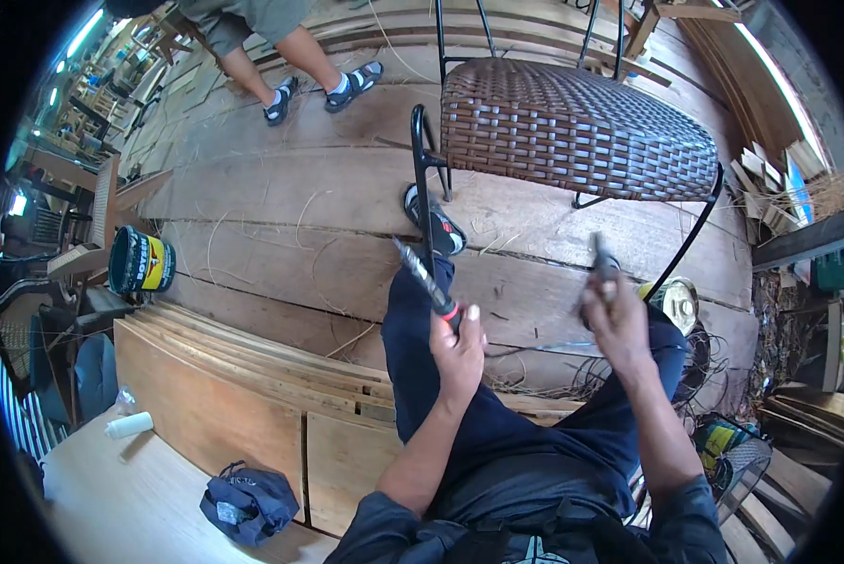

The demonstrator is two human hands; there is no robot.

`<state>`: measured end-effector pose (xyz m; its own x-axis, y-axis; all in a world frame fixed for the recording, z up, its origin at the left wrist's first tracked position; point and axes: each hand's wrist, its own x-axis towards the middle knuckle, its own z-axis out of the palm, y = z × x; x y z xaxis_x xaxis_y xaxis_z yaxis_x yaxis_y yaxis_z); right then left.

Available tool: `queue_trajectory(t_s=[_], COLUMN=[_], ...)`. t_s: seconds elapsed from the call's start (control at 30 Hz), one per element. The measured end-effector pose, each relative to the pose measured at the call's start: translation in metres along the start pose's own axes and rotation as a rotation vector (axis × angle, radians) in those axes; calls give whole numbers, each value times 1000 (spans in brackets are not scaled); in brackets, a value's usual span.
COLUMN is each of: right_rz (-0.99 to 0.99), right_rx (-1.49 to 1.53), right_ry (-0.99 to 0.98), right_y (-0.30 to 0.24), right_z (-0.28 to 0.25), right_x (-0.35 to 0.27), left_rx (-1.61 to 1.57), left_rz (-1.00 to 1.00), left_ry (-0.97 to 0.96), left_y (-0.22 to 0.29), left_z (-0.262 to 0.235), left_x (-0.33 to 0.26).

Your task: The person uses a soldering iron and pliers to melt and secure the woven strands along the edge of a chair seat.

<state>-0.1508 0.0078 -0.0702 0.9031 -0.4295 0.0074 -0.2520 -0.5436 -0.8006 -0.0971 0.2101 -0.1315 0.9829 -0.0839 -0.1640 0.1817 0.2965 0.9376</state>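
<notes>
My left hand [460, 365] is closed round the handle of a tapered, pointed metal tool [423, 275] with a red and black grip. The tip points up and away, beside the black metal leg of a chair. My right hand [623, 329] grips a dark grey tool [604, 256], smeared by motion, so its kind is unclear. Beyond both hands stands the chair, its seat [577, 136] woven from brown, shiny flat strips over a black tube frame [423, 179]. Neither tool touches the weave. My legs [420, 352] are spread under my hands.
A person's sandalled feet [351, 87] stand at the far left. Dark buckets [143, 261] sit at left and lower right. A tin can [676, 303] is by my right knee, near loose dark strands [709, 362]. Stacked boards [215, 404] and a dark bag [250, 503] lie lower left.
</notes>
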Motion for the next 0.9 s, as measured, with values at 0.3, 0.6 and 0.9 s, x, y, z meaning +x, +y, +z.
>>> queue_trajectory(t_s=[0.3, 0.6, 0.9], right_rz=[61, -4, 53], right_rx=[337, 266, 347], right_ry=[-284, -154, -145], right_y=[-13, -21, -36], right_z=[55, 57, 42], right_x=[79, 75, 71], left_rx=[208, 237, 272], left_rz=[-11, 51, 52], left_ry=[46, 66, 9], left_y=[-29, -37, -50], left_z=[-39, -44, -40], left_x=[-22, -17, -16])
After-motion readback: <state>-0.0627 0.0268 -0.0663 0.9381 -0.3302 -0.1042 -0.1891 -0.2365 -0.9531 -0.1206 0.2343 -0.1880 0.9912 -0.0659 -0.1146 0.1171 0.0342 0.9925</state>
